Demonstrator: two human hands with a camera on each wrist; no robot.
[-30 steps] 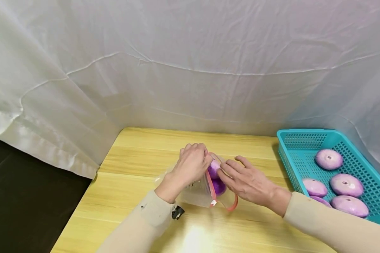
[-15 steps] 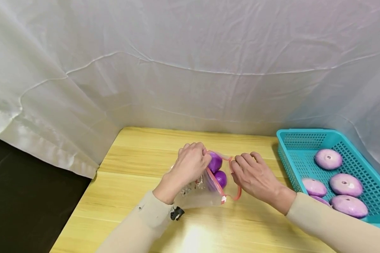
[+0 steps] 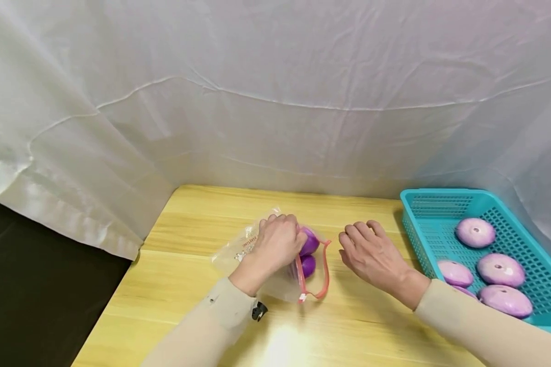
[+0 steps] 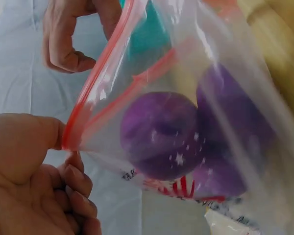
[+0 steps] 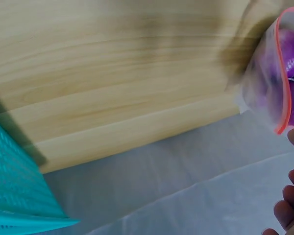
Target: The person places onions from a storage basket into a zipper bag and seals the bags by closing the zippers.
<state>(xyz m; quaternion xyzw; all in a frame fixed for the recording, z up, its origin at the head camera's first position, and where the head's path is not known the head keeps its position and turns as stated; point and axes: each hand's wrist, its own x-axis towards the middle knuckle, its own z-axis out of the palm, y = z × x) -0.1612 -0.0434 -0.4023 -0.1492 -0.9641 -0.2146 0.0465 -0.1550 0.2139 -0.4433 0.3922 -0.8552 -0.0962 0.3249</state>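
Note:
A clear zip bag (image 3: pixel 282 288) with a red zip edge stands on the table, its mouth turned to the right. Purple onions (image 3: pixel 308 243) lie inside; the left wrist view shows about three purple onions (image 4: pixel 161 134) through the printed plastic. My left hand (image 3: pixel 277 242) pinches the bag's zip edge between thumb and forefinger, as the left wrist view shows with the left hand (image 4: pixel 34 171). To the right of the bag's mouth hovers my right hand (image 3: pixel 372 255), fingers loosely bent, holding nothing and apart from the bag.
At the right of the table sits a turquoise perforated basket (image 3: pixel 418 239) holding several purple onions (image 3: pixel 500 269). A pale curtain (image 3: pixel 275 127) hangs behind the wooden table (image 3: pixel 165 285). Dark floor (image 3: pixel 32 285) shows at the left.
My right hand withdraws from over the onions at the bag's mouth, takes the mouth's right edge, then lets go. The bag's mouth shifts a little left. My left hand keeps its pinch.

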